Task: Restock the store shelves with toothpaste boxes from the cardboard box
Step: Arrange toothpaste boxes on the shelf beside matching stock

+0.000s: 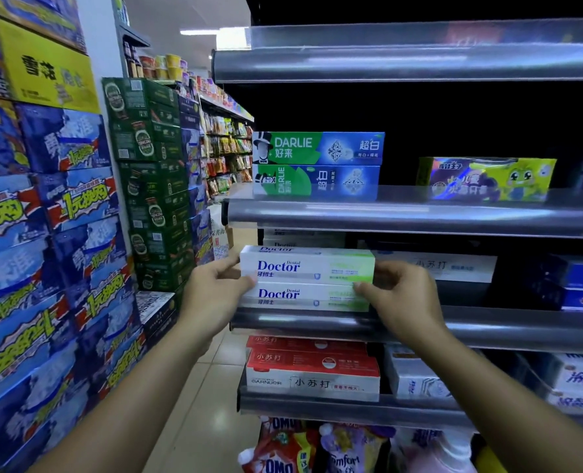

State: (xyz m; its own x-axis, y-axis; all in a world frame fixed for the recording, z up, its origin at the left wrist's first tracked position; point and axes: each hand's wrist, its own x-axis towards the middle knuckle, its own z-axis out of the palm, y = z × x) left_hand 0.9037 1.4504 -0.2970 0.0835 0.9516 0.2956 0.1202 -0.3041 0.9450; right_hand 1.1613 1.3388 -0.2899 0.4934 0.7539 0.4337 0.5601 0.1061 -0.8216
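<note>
left grip (215, 295) and right grip (399, 298) each pinch an end of the stacked toothpaste boxes (303, 278) between them, just above the shelf lip (488, 327); uneven pressure could slide the upper one off.

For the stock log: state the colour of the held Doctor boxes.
Doctor boxes: white, blue lettering, green end; head view.

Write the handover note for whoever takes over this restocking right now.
Left hand: grips the left end of two stacked white-and-green Doctor toothpaste boxes.
Right hand: pinches their right end.
The pair is at the front edge of the grey metal shelf, at its left end.
Done: pair at the shelf.
Left: push it in, release, fetch more.
The cardboard box is out of view.
</note>
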